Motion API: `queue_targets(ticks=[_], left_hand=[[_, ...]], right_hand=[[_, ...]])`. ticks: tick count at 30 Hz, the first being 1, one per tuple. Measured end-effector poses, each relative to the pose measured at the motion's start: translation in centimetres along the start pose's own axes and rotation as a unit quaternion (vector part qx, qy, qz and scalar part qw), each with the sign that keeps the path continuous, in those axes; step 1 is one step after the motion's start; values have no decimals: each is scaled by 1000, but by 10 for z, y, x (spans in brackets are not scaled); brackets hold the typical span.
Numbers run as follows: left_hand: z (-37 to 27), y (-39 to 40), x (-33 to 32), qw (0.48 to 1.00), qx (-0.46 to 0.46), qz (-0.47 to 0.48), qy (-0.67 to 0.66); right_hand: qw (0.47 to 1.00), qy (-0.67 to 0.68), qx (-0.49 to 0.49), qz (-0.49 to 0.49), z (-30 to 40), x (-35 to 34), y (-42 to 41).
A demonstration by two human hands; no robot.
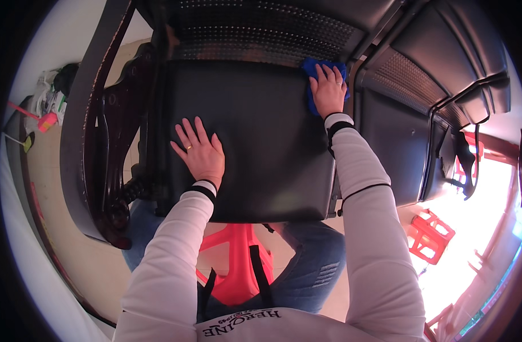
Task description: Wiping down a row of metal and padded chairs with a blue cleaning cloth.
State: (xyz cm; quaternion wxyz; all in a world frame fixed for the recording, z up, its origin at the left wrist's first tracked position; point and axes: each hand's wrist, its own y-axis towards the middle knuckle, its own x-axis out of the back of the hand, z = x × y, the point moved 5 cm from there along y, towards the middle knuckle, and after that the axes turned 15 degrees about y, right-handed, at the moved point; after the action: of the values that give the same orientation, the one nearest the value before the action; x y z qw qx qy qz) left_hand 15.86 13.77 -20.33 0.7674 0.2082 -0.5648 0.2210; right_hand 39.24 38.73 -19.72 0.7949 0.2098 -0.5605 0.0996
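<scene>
My left hand (202, 156) lies flat, fingers spread, on the left part of a black padded seat (261, 141). At the seat's back right corner, my right hand (329, 87) presses on a blue cloth (312, 102), its fingers slightly apart over the fabric. The cloth touches the seat near the foot of the perforated backrest (261, 40). Part of the cloth is hidden under my palm.
A dark wooden armrest (79, 141) rises at the left. More black seats (391, 141) adjoin on the right. A red plastic stool (235, 265) is between my legs, another (431, 236) farther right. Brush-like tools (47, 122) and bags (45, 94) stand by the left wall.
</scene>
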Motion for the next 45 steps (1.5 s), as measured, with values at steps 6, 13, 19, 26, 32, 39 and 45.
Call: queue_targets(ticks=[6, 13, 19, 26, 32, 39, 45], left_hand=[[1, -1, 0, 1000, -4, -8, 0], [6, 0, 1, 1000, 2, -15, -24], [15, 3, -7, 996, -6, -36, -86], [42, -7, -4, 980, -127, 100, -117], [71, -89, 29, 957, -162, 221, -96], [89, -125, 28, 937, -198, 287, -29], [76, -130, 21, 934, -205, 287, 53]], right_hand=[[1000, -12, -21, -8, 13, 12, -40], [995, 17, -90, 41, 48, 37, -153], [987, 25, -145, 61, 78, 50, -233], [974, 51, -210, 70, 125, 59, -299], [972, 74, -215, 57, 136, 70, -332], [947, 85, -308, -31, 99, 71, -344], [935, 65, -341, -65, 61, 65, -318]])
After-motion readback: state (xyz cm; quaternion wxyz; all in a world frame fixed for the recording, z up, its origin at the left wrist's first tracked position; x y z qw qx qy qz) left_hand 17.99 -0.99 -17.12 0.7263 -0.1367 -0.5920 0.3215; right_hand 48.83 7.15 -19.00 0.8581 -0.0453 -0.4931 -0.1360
